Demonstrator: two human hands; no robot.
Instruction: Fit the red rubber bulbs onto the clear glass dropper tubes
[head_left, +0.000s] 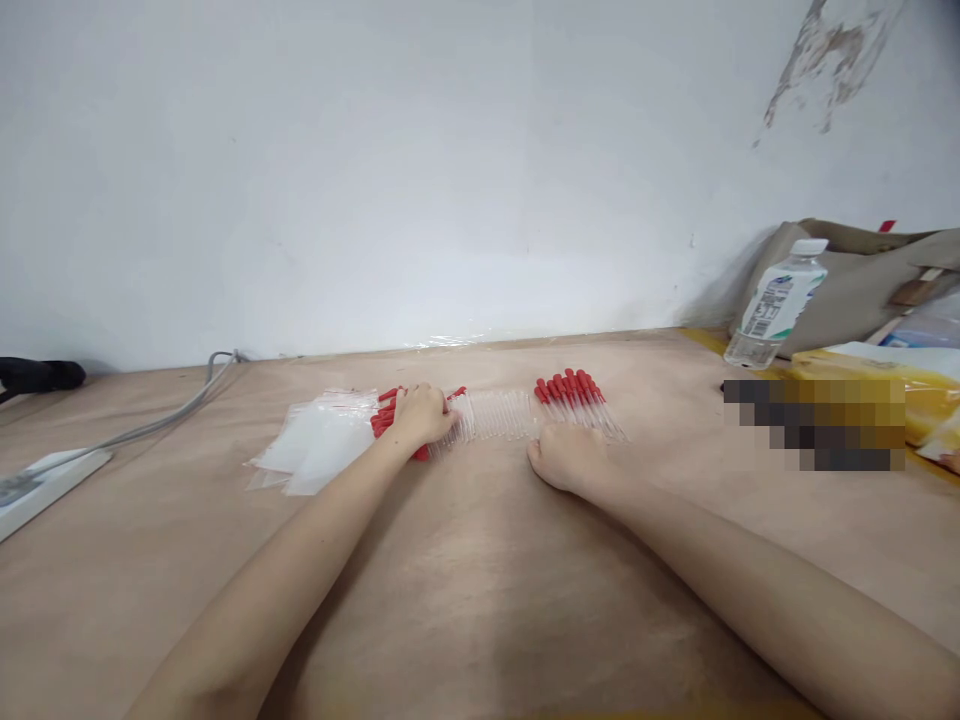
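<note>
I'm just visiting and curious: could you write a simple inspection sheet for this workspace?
Surface: brown tabletop, running up to a white wall.
Job's things: left red-topped tubes; clear slender pieces between; right red-topped tubes; flat translucent plastic, possibly bags.
Clutter: bottle, yellow package, beige bag at right; black object far left.
Grips: left grip over the left red-topped tubes; right grip curled beside the right ones; whether either holds anything is unclear.
Cables: grey cable, reaching a white block at left.
Surroundings: wall has a peeling patch, upper right.
</note>
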